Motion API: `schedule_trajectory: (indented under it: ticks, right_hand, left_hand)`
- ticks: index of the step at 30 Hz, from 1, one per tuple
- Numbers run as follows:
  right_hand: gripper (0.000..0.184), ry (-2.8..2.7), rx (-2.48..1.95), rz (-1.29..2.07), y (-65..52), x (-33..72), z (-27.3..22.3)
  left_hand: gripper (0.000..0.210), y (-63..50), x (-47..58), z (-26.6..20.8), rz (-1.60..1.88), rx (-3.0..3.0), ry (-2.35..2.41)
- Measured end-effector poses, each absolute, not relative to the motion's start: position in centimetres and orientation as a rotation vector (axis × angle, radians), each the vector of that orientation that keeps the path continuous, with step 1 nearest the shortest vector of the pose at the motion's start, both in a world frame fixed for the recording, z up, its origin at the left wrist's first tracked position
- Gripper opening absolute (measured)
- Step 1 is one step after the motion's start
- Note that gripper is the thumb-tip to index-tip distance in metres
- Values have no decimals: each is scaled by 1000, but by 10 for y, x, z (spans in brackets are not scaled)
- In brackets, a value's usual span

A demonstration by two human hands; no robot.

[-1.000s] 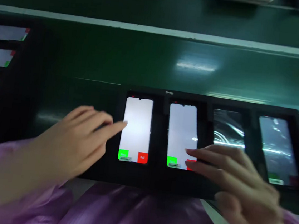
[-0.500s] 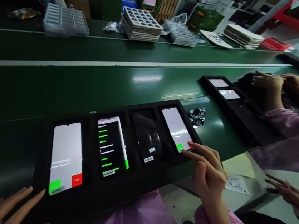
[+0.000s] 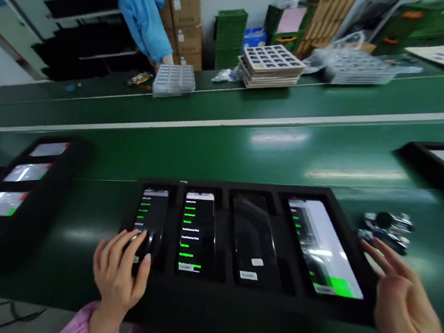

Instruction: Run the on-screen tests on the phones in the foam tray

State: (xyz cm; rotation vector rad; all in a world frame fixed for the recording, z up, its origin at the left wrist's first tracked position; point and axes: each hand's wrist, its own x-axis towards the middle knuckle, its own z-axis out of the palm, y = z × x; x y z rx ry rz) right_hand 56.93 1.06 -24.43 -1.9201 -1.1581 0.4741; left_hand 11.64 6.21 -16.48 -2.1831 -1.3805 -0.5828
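A black foam tray (image 3: 208, 288) lies before me with phones in its slots. My left hand (image 3: 118, 267) is open over the lower part of the leftmost phone (image 3: 154, 207), fingertips at its screen. The second phone (image 3: 198, 228) shows a dark list with green lines. A third phone (image 3: 254, 234) has a black screen and white labels. On the rightmost phone (image 3: 333, 243), the screen is partly white, partly list, with green at the bottom. My right hand (image 3: 409, 311) is open with fingers stretched out, just past the tray's right edge, beside shiny small round parts (image 3: 387, 228).
Another tray with lit phones (image 3: 12, 207) lies to the left, and part of a tray (image 3: 424, 152) shows at right. Beyond a white line, the green bench holds stacked cards (image 3: 272, 62) and clear plastic trays (image 3: 174, 80). A person in blue (image 3: 143, 13) stands behind.
The view has swung left. My left hand has moved onto the leftmost phone, whose white screen became a dark list. My right hand has left the rightmost phone, whose screen is changing.
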Motion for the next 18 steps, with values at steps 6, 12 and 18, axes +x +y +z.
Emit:
schedule_trajectory:
  ticks: [6,12,18]
  right_hand:
    - [39,-1598,-1756,75,16,574,-232]
    - [30,-1823,-1669,-113,47,568,-221]
    - [32,-1876,-1589,-151,58,558,-216]
  left_hand:
    - [47,58,117,-143,-273,-2383,-1544]
    - [53,85,143,-139,-246,-2484,-1507]
    - [62,103,167,-146,-141,-2425,-1510]
